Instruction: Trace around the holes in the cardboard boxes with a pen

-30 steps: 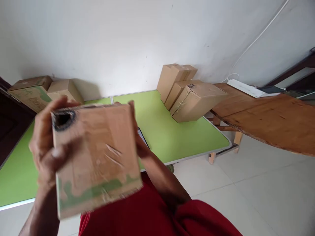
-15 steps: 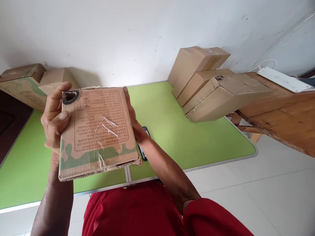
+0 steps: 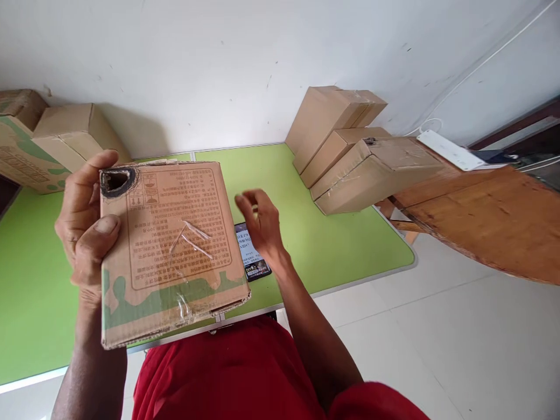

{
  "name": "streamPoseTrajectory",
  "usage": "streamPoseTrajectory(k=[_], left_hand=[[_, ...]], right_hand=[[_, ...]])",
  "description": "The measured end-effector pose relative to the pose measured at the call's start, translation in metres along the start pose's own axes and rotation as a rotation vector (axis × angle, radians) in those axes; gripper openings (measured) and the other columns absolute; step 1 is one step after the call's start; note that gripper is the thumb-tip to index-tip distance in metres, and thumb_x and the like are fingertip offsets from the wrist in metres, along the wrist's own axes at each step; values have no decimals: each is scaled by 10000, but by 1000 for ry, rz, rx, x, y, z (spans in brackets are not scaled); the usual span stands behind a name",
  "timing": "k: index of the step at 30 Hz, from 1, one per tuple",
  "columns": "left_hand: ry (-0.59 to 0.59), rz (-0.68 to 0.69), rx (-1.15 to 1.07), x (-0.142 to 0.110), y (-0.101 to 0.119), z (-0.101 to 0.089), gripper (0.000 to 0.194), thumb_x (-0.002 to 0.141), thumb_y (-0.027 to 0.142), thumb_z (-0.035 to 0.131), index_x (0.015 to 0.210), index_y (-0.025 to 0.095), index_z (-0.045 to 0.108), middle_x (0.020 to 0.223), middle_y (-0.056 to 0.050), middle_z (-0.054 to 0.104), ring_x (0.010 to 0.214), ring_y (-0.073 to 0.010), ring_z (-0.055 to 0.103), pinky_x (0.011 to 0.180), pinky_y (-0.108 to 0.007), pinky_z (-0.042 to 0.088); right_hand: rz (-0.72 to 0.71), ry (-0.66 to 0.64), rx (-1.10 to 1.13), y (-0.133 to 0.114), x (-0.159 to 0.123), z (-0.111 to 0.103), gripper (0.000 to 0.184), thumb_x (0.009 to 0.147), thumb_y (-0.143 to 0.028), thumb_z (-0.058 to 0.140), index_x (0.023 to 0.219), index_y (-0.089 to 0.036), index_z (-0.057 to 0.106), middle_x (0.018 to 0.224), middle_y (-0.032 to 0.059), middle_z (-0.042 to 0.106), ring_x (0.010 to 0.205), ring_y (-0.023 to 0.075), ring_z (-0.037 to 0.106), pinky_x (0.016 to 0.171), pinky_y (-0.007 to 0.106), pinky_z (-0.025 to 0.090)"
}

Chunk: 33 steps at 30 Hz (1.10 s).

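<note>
My left hand (image 3: 90, 224) grips a cardboard box (image 3: 175, 233) by its left side, thumb on the face toward me and fingers behind. The box is raised above the green table, with brown print, a green pattern, strips of clear tape and a dark-rimmed hole in its upper left corner. Off the box's right side, my right hand (image 3: 262, 224) is loosely curled with a gap between its fingers and holds nothing. Below that hand, a smartphone (image 3: 254, 259) with a lit screen lies on the table, partly hidden by the hand and the box.
Several cardboard boxes (image 3: 350, 169) lean together at the table's right end. Two more boxes (image 3: 70, 134) stand at the back left. The green table (image 3: 350, 251) meets a white wall. A wooden surface (image 3: 490, 216) at right carries a white power strip (image 3: 450, 149).
My right hand has let go of the box's right side and moved off to the right. The box stays in my left hand, slightly lower, and more of the phone shows.
</note>
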<state>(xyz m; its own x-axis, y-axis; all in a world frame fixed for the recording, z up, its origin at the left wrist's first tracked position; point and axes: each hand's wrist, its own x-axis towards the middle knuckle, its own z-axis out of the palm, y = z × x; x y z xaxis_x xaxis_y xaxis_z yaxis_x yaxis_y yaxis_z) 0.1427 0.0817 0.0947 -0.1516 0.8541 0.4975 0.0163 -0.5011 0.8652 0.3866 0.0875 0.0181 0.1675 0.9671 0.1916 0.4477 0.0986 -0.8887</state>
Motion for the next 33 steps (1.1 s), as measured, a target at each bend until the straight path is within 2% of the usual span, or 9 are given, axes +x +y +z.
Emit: streamPoseTrajectory(k=[2,5,10,15,21,24,28,31,33], left_hand=[[27,203,-200,3,-11,4,671,722,317,740,1362,132,821,1201,-16,835,1345,-337,728,1077,-450,616],[-25,246,-242,7,-18,13,617,743,269,787,1341,130,849,1130,-7,854,1147,-260,802,1028,-372,637],[-39,207,-234,5,-12,18,622,726,265,794,1336,165,858,1171,15,863,1087,-251,808,1142,-390,613],[-54,207,-242,-3,-6,21,585,784,315,817,1353,184,861,1244,17,859,1223,-227,755,1218,-323,554],[-63,170,-242,-8,-1,24,591,806,308,821,1385,197,851,1236,32,850,1232,-228,759,1127,-307,606],[-57,188,-237,-7,0,22,602,778,263,755,1368,209,859,1230,55,862,1160,-255,799,1170,-383,610],[-47,193,-219,-7,1,21,611,756,240,712,1344,223,874,1216,71,875,1153,-253,806,1218,-390,587],[-49,178,-212,-8,3,22,607,746,249,760,1341,237,880,1232,56,880,1175,-274,803,1181,-407,611],[-41,155,-196,-8,4,22,617,735,263,781,1344,244,881,1243,35,884,1190,-287,800,1107,-408,641]], right_hand=[[162,-129,-415,15,-26,-11,705,1054,-792,613,1280,-130,702,1312,236,733,1267,390,679,1073,555,576],[354,-288,-704,25,-58,-6,655,931,-568,892,1348,-103,693,1411,307,693,1353,473,636,1096,619,563],[465,-250,-702,30,-63,11,514,921,-375,884,1316,-122,675,1418,329,673,1377,495,626,1045,598,574],[530,-239,-577,42,-56,-6,558,797,-321,944,1216,-142,622,1339,277,705,1230,431,695,926,446,554],[566,-256,-208,54,-78,-29,314,783,-260,836,895,-262,543,857,40,714,898,297,707,798,377,515],[591,-278,72,55,-96,-41,227,870,-363,726,1042,-243,638,994,67,814,950,293,786,843,414,624],[709,-157,655,44,-110,-65,444,894,-418,740,1281,-208,683,1274,125,859,1060,292,868,906,456,720],[684,-15,1103,16,-107,-87,413,863,-301,875,1247,-190,771,1242,118,887,1062,278,880,858,385,734],[557,-53,1222,-14,-102,-98,368,984,-396,836,1292,-198,801,1224,127,896,1008,269,883,810,374,734]])
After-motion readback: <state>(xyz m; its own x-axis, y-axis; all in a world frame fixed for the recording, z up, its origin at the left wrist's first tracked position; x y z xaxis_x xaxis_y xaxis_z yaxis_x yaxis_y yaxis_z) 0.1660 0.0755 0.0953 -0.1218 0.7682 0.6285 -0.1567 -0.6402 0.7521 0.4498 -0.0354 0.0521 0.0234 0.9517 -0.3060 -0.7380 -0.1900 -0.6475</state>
